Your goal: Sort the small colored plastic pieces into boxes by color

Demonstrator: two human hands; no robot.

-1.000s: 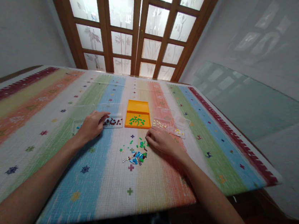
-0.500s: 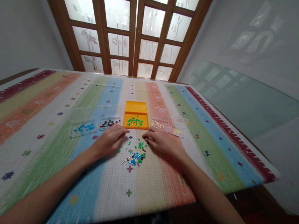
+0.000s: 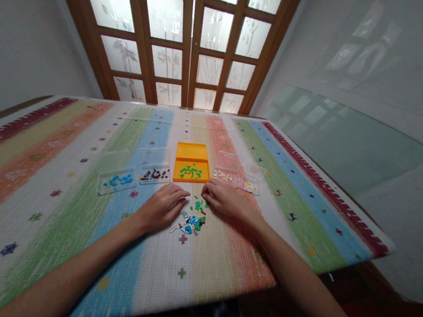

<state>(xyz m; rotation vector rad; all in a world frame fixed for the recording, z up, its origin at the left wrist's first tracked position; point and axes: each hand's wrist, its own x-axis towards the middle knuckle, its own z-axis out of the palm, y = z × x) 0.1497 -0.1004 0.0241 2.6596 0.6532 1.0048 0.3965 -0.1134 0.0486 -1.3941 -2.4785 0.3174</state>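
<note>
A loose heap of small toy building bricks point(image 3: 191, 224) in blue, green, white and brown lies on the cloth between my wrists. Just beyond it are scattered green bricks point(image 3: 199, 205). My left hand point(image 3: 164, 205) rests left of these, its fingers bent and close together with the tips by the green bricks. On the other side, my right hand point(image 3: 224, 198) has its fingers curled in a pinch near the same bricks. Whatever either hand holds is too small or hidden. Ahead stands an open orange case point(image 3: 190, 180) with green bricks inside.
Clear plastic boxes flank the case: one with blue bricks point(image 3: 117, 182), one with dark brown bricks point(image 3: 155, 174), one with cream bricks point(image 3: 223, 175) and one with yellow and white pieces point(image 3: 250, 186). A striped cloth point(image 3: 117, 249) covers the table, whose front edge is near me.
My left hand has shifted right and slightly toward me, uncovering the box of dark brown bricks and nearing the green bricks. The right hand stays almost in place.
</note>
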